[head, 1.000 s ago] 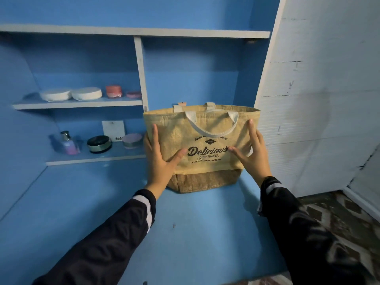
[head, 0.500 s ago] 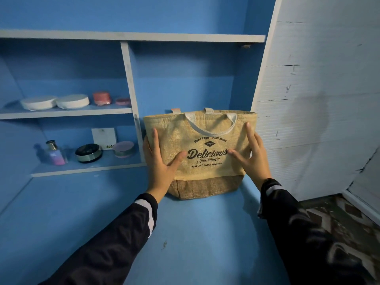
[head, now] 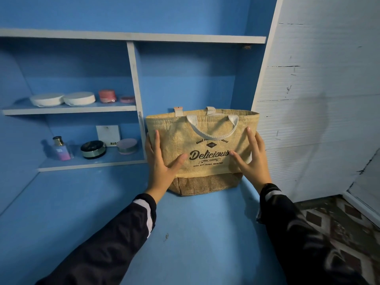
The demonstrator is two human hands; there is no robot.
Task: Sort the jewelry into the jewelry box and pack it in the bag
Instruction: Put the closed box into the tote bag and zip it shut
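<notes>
Head view: a jute bag (head: pixel 176 140) printed "Delicious" stands upright at the back of the blue tabletop (head: pixel 195 233). The left hand (head: pixel 159 167) and right hand (head: pixel 251 161) press its two sides, fingers (head: pixel 157 138) straight and spread wide, thumbs on the front. Cosmetic jars (head: pixel 93 149) line the shelves (head: pixel 90 163) to the left.

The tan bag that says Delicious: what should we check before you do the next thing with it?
1. Tan woven fabric bag stands upright on the flat blue desk top: ok.
2. Left hand pressed flat against the bag's left side: ok.
3. Right hand pressed flat against its right side: ok.
4. Jewelry box inside the bag: cannot tell, the inside is hidden.
5. White webbing front handle held: not ok, it hangs loose.
</notes>
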